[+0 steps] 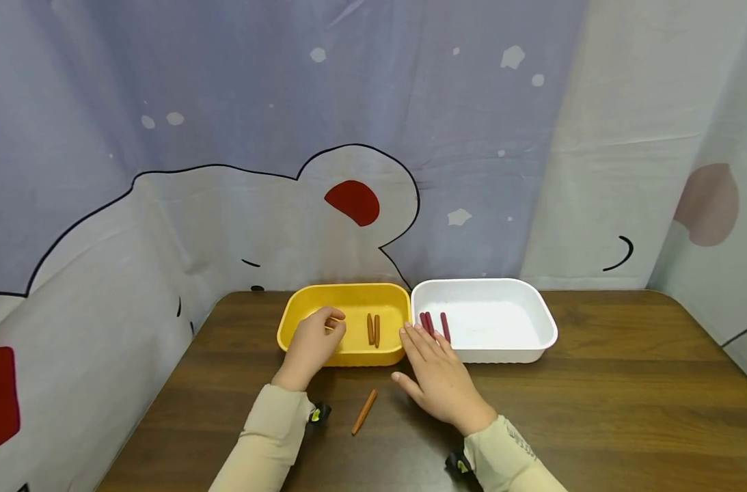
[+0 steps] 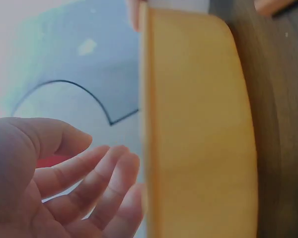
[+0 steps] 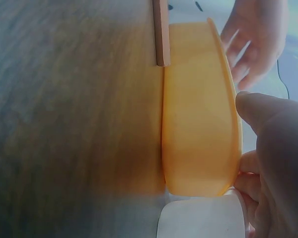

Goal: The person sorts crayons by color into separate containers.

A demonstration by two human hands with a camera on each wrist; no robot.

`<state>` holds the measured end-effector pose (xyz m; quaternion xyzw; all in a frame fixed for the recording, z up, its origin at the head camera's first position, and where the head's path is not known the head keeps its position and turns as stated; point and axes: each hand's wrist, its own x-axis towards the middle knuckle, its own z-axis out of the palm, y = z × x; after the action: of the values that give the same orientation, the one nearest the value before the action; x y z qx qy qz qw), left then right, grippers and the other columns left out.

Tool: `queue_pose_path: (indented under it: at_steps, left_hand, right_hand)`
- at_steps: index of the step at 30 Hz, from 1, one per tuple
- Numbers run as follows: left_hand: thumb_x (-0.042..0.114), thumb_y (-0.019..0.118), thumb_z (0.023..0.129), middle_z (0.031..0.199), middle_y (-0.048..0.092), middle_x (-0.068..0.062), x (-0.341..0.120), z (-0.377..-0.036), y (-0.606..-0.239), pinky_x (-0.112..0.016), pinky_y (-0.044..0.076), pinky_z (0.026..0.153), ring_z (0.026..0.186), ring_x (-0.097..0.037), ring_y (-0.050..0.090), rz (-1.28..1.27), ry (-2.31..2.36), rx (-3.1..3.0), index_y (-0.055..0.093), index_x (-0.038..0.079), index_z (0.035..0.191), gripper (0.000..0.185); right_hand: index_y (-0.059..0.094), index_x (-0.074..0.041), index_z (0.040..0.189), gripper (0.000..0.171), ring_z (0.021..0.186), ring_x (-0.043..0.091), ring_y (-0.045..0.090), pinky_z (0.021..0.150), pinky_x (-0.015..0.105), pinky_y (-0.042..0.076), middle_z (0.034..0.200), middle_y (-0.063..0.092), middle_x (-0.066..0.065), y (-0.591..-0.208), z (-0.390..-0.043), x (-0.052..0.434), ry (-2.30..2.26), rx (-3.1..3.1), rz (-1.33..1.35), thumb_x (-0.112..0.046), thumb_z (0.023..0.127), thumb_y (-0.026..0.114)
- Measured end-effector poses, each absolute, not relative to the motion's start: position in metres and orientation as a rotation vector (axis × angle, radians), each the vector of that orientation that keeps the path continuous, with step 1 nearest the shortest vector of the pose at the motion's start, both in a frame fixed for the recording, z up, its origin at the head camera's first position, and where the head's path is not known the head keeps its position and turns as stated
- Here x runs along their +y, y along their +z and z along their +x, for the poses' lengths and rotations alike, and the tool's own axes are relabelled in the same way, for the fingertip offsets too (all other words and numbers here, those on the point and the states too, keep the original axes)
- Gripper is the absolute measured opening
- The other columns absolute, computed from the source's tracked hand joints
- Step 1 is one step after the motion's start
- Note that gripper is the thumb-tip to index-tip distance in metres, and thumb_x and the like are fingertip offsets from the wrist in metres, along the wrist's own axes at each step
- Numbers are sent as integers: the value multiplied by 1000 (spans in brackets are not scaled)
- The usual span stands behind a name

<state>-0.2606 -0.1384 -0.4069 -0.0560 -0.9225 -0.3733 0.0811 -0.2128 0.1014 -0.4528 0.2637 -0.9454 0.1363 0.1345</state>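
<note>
My left hand hovers over the left part of a yellow tray, its fingers loosely bent; in the left wrist view nothing lies between thumb and fingers. Two short orange-brown sticks lie side by side in that tray, right of the hand. My right hand has its fingers stretched out at the front rims, where the yellow tray meets a white tray. Three dark red sticks show at the white tray's left side, partly hidden by those fingers. Another orange-brown stick lies on the table between my forearms.
Both trays stand side by side near the back edge of a brown wooden table. Behind them hangs a printed curtain, close to that edge. Each wrist wears a small black device below the cuff.
</note>
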Motion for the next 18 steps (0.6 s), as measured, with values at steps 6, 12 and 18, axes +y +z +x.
queue_pose_path:
  at_steps: [6, 12, 18]
  left_hand:
    - [15, 65, 98, 96, 71, -4, -144, -231, -398, -38, 55, 76, 84, -18, 65, -238, -1134, -2665, 73, 5, 109, 17]
    - [14, 66, 98, 89, 69, 1, -148, -212, -398, -34, 55, 75, 78, -12, 61, -271, -1172, -2696, 73, 7, 105, 12]
    - [14, 67, 98, 85, 68, 5, -146, -208, -406, -33, 54, 75, 77, -9, 60, -405, -1111, -2827, 72, 10, 98, 6]
  right_hand:
    - [36, 0, 156, 70, 150, 32, 30, 123, 53, 20, 162, 33, 17, -452, -212, 101, 397, -2736, 765, -43, 104, 54]
    - [37, 0, 156, 67, 150, 32, 31, 123, 52, 21, 162, 33, 15, -453, -212, 101, 388, -2730, 764, -43, 105, 50]
    - [39, 0, 155, 61, 150, 30, 32, 123, 51, 20, 161, 36, 15, -454, -213, 101, 414, -2719, 749, -38, 107, 48]
